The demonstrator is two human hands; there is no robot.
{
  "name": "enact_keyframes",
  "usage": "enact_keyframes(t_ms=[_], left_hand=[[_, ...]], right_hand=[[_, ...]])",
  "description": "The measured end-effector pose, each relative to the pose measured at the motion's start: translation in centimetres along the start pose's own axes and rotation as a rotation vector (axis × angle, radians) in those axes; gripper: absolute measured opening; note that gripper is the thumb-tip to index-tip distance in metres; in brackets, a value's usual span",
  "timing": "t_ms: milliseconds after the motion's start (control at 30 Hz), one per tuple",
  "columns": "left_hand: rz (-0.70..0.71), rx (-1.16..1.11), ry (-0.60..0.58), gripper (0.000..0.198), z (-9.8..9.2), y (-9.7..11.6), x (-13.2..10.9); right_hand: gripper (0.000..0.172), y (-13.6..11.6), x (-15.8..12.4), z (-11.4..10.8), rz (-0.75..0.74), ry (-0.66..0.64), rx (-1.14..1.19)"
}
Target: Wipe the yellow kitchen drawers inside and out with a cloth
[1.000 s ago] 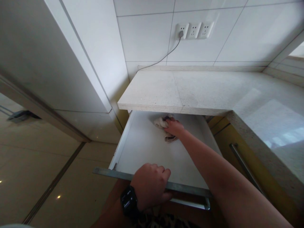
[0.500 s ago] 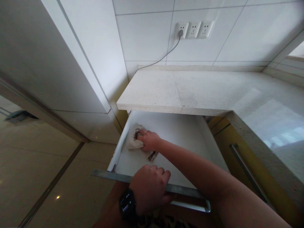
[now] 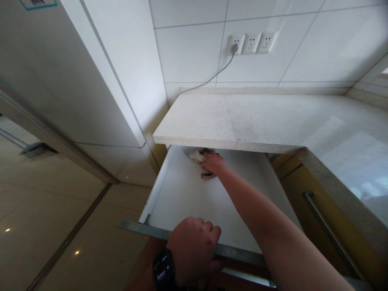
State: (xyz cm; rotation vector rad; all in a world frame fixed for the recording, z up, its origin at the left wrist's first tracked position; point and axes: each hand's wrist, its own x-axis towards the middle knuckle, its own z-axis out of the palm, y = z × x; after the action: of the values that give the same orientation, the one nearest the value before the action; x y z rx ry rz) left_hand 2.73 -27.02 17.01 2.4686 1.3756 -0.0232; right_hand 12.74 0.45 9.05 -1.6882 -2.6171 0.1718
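Observation:
A pulled-out white drawer [image 3: 182, 202] sits under the countertop. Deep inside it, my right hand [image 3: 214, 162] presses a crumpled white cloth [image 3: 197, 156] with dark patches against the drawer bottom, near the back. The palm side and part of the cloth are hidden under the fingers. My left hand [image 3: 195, 248], with a black watch [image 3: 164, 268] on the wrist, is wrapped over the top edge of the drawer front [image 3: 145, 229]. Below that hand, part of a metal handle [image 3: 248, 277] shows.
The stone countertop [image 3: 197, 121] overhangs the drawer's back. Its right arm turns toward me above a yellow cabinet with a bar handle [image 3: 330, 234]. A plugged cable [image 3: 209, 82] runs from the wall sockets [image 3: 251, 43]. A tall white cabinet [image 3: 121, 52] stands left; a dustpan-like object [image 3: 34, 149] lies on the floor.
My right hand has slid the cloth from the drawer's left middle toward the back and right. My left hand keeps its hold on the drawer front. The view has shifted slightly.

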Motion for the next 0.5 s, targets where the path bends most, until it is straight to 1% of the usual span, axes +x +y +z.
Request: enact_keyframes(t_ms=[67,133,167,200,267,333,367,400,433,500], left_hand=[[0.001,-0.004,-0.003,0.037,0.0,0.0,0.0],[-0.003,-0.004,-0.007,0.037,0.0,0.0,0.0],[-0.005,-0.003,-0.01,0.037,0.0,0.0,0.0],[-0.009,-0.002,-0.011,0.037,0.0,0.0,0.0],[-0.015,-0.001,-0.011,0.037,0.0,0.1,0.0],[-0.016,-0.002,-0.006,0.038,0.0,0.1,-0.1],[-0.016,-0.003,-0.002,0.039,-0.1,0.1,-0.1],[-0.016,-0.004,0.003,0.039,-0.1,0.2,-0.1],[-0.015,-0.005,0.008,0.04,-0.1,0.2,-0.1],[-0.018,-0.006,0.018,0.041,0.0,0.2,-0.2]], right_hand=[[0.056,-0.2,-0.1,0.2,0.005,-0.002,0.012],[0.057,-1.3,-0.5,0.6,-0.043,-0.012,0.033],[0.058,-2.2,-0.9,0.9,-0.091,-0.02,0.045],[0.058,-3.2,-1.3,1.2,-0.159,-0.028,0.058],[0.057,-5.1,-2.4,1.8,-0.349,-0.039,0.079],[0.057,-6.5,-3.5,2.2,-0.528,-0.051,0.084],[0.058,-6.8,-4.0,2.3,-0.585,-0.058,0.08],[0.06,-6.8,-4.4,2.2,-0.613,-0.068,0.074],[0.062,-6.5,-4.7,2.1,-0.62,-0.078,0.067],[0.064,-5.1,-5.0,1.7,-0.588,-0.091,0.053]])
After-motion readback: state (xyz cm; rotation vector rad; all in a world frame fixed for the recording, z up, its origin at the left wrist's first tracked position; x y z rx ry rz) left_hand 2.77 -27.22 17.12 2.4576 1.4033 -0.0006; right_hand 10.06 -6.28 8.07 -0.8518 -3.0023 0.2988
